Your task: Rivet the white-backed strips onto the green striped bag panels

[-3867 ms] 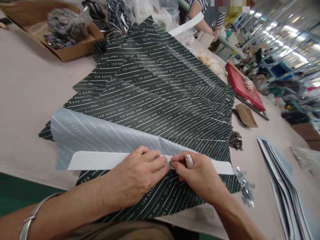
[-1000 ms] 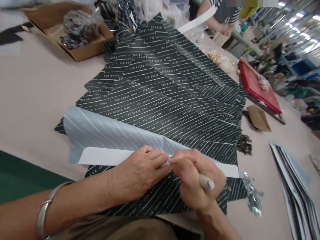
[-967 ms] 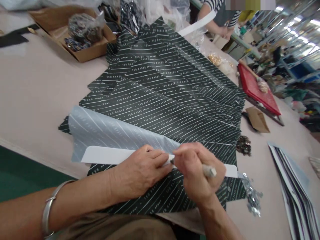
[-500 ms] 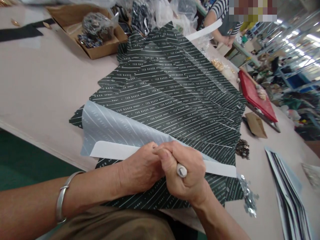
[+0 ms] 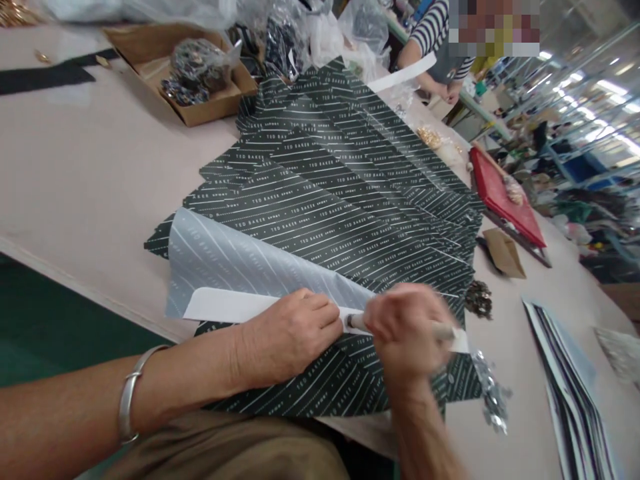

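Observation:
My left hand [image 5: 293, 333] lies with its fingers flat and together on a white strip [image 5: 225, 305] along the folded-back edge of a dark green striped plastic bag [image 5: 320, 220]. The bag's grey inner side [image 5: 235, 263] is turned up. My right hand [image 5: 407, 330] is closed round a thin pale stick-like tool [image 5: 445, 329], its tip [image 5: 350, 322] against the strip beside my left fingertips. The right hand is blurred by motion. A stack of the same bags fans out behind.
A cardboard box [image 5: 200, 107] with bagged small parts stands at the back left. Shiny metal bits [image 5: 493, 400] and dark bits [image 5: 479, 298] lie right of the bags. A red tray [image 5: 505, 200], another bag pile [image 5: 575, 393] and another person's arm [image 5: 425, 47] are farther off.
My right hand has turned, so the tool now lies level with its tip on the strip by my left fingers. My left hand has stayed on the strip.

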A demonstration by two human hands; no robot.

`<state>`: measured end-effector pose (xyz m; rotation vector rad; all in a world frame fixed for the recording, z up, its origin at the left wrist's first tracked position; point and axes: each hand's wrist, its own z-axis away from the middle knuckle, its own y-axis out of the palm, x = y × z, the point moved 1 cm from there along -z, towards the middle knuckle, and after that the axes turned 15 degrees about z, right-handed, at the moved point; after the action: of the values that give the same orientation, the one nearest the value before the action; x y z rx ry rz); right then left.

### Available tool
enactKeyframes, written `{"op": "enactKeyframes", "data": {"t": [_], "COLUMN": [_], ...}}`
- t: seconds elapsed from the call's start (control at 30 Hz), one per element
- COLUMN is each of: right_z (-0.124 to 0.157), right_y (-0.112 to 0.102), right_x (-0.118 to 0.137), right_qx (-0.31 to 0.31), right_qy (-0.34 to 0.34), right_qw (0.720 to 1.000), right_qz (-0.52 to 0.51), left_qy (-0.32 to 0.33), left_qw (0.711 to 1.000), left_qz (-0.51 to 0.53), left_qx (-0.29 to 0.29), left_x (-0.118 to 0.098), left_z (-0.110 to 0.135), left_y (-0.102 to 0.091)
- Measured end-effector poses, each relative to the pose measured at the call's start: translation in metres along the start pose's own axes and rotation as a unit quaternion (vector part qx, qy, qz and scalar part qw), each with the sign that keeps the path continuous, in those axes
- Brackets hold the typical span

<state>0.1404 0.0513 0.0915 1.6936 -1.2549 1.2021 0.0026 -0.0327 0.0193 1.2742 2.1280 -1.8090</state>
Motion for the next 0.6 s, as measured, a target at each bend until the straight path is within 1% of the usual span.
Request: {"op": "enactKeyframes", "data": {"t": [0.1,0.13,0.2,0.23,0.27,0.33,0.37,0.4,0.43,0.47,0.5,0.53,0.57,0.6], "right_z": [0.002,0.002,0.0,0.0,-0.001,-0.003,-0.004,-0.006,-0.007,-0.007,-0.006,-0.004,0.0,0.003], "right_y": [-0.001,-0.001,-0.003,-0.003,-0.004,-0.006,-0.008,-0.012,-0.017,-0.022,-0.028,-0.034,-0.038,-0.042], "right_x": [-0.01,-0.01,-0.008,-0.007,-0.008,-0.012,-0.015,-0.016,-0.015,-0.012,-0.006,0.0,0.008,0.014], "right_qx": [0.031,0.033,0.0,-0.03,-0.053,-0.065,-0.045,-0.008,0.045,0.107,0.169,0.234,0.292,0.336], "right_qy": [0.052,0.051,0.012,-0.009,-0.014,0.022,0.052,0.074,0.078,0.056,0.014,-0.038,-0.092,-0.14], "right_qw": [0.998,0.998,1.0,0.999,0.998,0.998,0.997,0.994,0.984,0.961,0.921,0.865,0.802,0.743], "right_qz": [-0.002,-0.002,-0.007,-0.011,-0.015,-0.006,0.024,0.078,0.155,0.249,0.35,0.442,0.512,0.561], "left_qy": [0.006,0.006,0.014,0.019,0.024,0.029,0.029,0.031,0.036,0.042,0.05,0.059,0.068,0.09], "left_qw": [1.0,1.0,0.999,0.998,0.998,0.997,0.996,0.995,0.995,0.994,0.993,0.992,0.99,0.986], "left_qz": [-0.008,-0.013,-0.027,-0.036,-0.046,-0.064,-0.073,-0.08,-0.087,-0.092,-0.095,-0.095,-0.087,-0.08], "left_qx": [-0.018,-0.024,-0.035,-0.039,-0.041,-0.042,-0.042,-0.042,-0.042,-0.043,-0.052,-0.066,-0.082,-0.119], "left_x": [0.0,0.0,-0.001,-0.002,-0.003,-0.005,-0.005,-0.006,-0.006,-0.007,-0.007,-0.008,-0.008,-0.008], "left_z": [0.0,0.0,0.001,0.001,0.001,0.002,0.002,0.002,0.002,0.002,0.003,0.003,0.003,0.002], "left_y": [-0.001,-0.001,-0.002,-0.002,-0.001,-0.001,-0.001,-0.003,-0.005,-0.009,-0.015,-0.022,-0.029,-0.037]}}
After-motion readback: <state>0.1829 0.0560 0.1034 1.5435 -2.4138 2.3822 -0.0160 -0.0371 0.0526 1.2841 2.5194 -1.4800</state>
